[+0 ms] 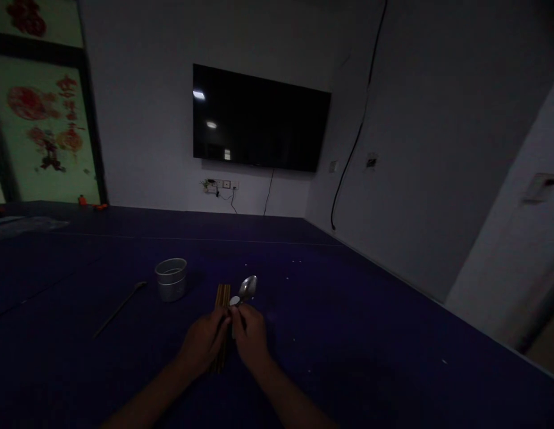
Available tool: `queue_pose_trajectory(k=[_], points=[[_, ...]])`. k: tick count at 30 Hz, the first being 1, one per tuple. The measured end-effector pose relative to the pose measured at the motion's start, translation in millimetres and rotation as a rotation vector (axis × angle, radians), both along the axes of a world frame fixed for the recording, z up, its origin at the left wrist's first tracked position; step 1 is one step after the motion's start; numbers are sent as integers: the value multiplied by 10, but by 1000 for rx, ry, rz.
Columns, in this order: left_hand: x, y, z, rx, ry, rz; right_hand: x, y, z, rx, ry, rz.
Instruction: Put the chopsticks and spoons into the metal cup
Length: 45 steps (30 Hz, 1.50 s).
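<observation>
My left hand (202,341) and my right hand (251,338) meet fingertip to fingertip over the dark blue surface, fingers closed. A small white round-topped piece (235,301) shows at the right fingertips; its kind is unclear in the dim light. Whatever the left fingers pinch is hidden. Beneath the left hand lies a bundle of brown chopsticks (223,293), side by side. Just beyond the right hand is the shiny bowl of a metal spoon (248,287), its handle out of sight. A grey metal cup (171,281) stands upright to the left.
Left of the cup lies a long thin spoon-like stick (120,310). Small white specks dot the blue surface (348,316). Clear plastic (31,226) and small orange objects (83,201) are at the far left. A television (259,122) hangs on the back wall; a black cable (348,161) runs down the right wall.
</observation>
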State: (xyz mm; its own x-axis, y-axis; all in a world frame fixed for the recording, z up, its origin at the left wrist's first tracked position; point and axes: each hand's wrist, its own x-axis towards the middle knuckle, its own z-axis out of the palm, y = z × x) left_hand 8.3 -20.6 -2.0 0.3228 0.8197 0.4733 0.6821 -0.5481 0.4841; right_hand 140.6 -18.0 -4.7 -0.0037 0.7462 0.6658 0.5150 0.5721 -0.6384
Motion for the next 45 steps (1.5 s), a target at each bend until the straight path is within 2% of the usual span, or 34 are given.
queue_pose_trajectory(k=[3,6,9,13,17,21,34,45], points=[[0,1,9,135,42,-57,76,84,19,-13,134,-93],[0,13,19,205,73,-77,220,179,45,-77,203,-215],[-13,50,9,221,111,-68,352,247,45,-148,120,-324],[-41,102,-20,203,140,-29,404,285,-13,-289,-104,-421],[-59,134,-42,171,142,-18,370,324,-96,-366,-291,-420],[-60,166,-74,148,153,-11,357,377,-158,-372,-362,-388],[-47,158,-85,121,166,-26,377,467,-245,-379,-372,-386],[-44,168,-94,105,163,-26,358,434,-228,-400,-344,-374]])
